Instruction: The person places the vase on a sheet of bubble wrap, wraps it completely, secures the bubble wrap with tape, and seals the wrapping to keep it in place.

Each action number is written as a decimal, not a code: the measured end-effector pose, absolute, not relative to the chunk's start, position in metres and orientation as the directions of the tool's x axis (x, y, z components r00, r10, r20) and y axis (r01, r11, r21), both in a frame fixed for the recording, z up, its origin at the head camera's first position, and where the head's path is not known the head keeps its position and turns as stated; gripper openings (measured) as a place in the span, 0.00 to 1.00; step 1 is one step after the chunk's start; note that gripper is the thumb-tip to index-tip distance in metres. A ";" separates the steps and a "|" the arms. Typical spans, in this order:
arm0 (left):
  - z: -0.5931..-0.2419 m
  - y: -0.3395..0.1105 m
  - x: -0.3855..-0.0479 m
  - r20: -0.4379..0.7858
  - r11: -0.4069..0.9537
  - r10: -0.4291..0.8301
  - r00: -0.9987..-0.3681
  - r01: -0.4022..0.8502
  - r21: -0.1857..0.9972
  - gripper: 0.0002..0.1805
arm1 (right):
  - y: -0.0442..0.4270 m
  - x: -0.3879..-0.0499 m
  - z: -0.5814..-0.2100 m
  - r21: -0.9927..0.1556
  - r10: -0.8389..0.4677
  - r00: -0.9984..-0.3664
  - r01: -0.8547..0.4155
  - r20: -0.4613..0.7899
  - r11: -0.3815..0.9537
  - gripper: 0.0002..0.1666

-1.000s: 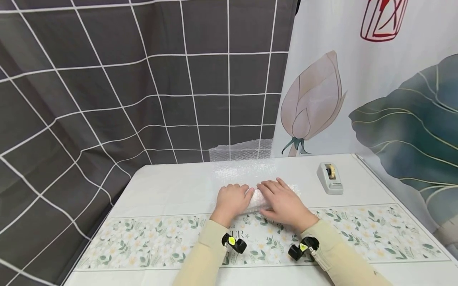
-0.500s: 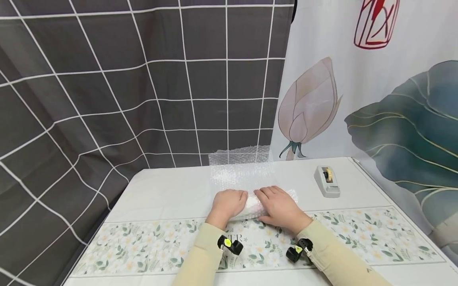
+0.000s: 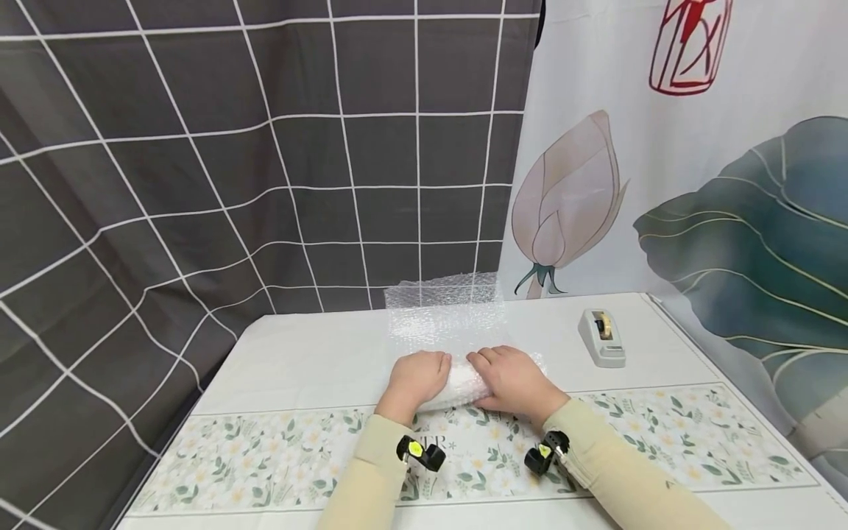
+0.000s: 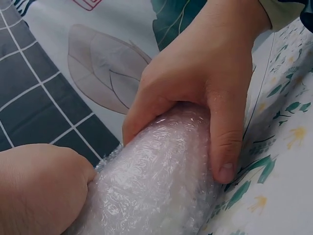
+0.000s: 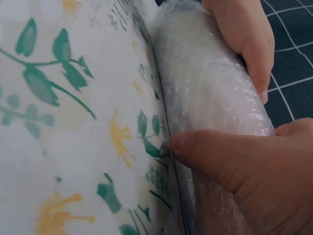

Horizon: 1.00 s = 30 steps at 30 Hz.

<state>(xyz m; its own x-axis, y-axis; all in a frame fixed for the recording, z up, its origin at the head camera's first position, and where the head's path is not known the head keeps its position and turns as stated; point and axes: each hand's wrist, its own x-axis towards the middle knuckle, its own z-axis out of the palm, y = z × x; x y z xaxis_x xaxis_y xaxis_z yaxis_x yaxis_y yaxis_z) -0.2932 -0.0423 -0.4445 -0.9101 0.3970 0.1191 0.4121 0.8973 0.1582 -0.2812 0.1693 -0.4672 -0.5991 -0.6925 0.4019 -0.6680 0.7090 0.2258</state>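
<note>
A bundle rolled in clear bubble wrap (image 3: 464,384) lies crosswise on the table, with something pale and pinkish showing dimly inside; its kind cannot be told. My left hand (image 3: 416,379) grips the left part of the bundle from above, its fingers going over the far side. On the right part, my right hand (image 3: 517,381) holds it, thumb (image 4: 226,161) on the near side and fingers over the far side. An unrolled sheet of the bubble wrap (image 3: 440,324) stretches away from the bundle past the table's back edge. The right wrist view shows the left hand (image 5: 249,41) beyond the right thumb.
A grey tape dispenser (image 3: 601,338) with a yellowish roll stands at the back right of the white table (image 3: 311,353). A floral band (image 3: 265,456) runs across the table front. Dark grid cloth (image 3: 371,147) and a flower-printed curtain (image 3: 570,199) hang behind.
The head view has tilted slightly. Both hands have moved a little toward the person with the bundle, and the gap between them has widened, showing more of the bubble wrap.
</note>
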 end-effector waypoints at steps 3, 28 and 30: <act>-0.443 -0.044 -0.293 0.212 0.887 0.400 -0.892 0.435 0.153 0.21 | 0.168 -0.285 -0.466 0.219 -0.692 -0.598 -0.671 0.406 0.708 0.48; -0.425 -0.042 -0.275 0.222 0.852 0.461 -0.859 0.498 0.159 0.18 | 0.158 -0.293 -0.447 -0.054 -0.560 -0.816 -0.571 0.145 0.819 0.24; -0.424 -0.042 -0.274 0.216 0.855 0.462 -0.860 0.497 0.147 0.17 | 0.158 -0.295 -0.445 -0.084 -0.556 -0.823 -0.566 0.122 0.820 0.23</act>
<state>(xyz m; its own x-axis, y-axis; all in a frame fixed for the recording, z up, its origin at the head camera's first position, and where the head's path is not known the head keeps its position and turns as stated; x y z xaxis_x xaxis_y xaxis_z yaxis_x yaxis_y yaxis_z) -0.2740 -0.0420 -0.4245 -0.8602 0.4622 0.2156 0.4966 0.8554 0.1474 -0.2945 0.1581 -0.4449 -0.8225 -0.5555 0.1218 -0.5662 0.8200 -0.0836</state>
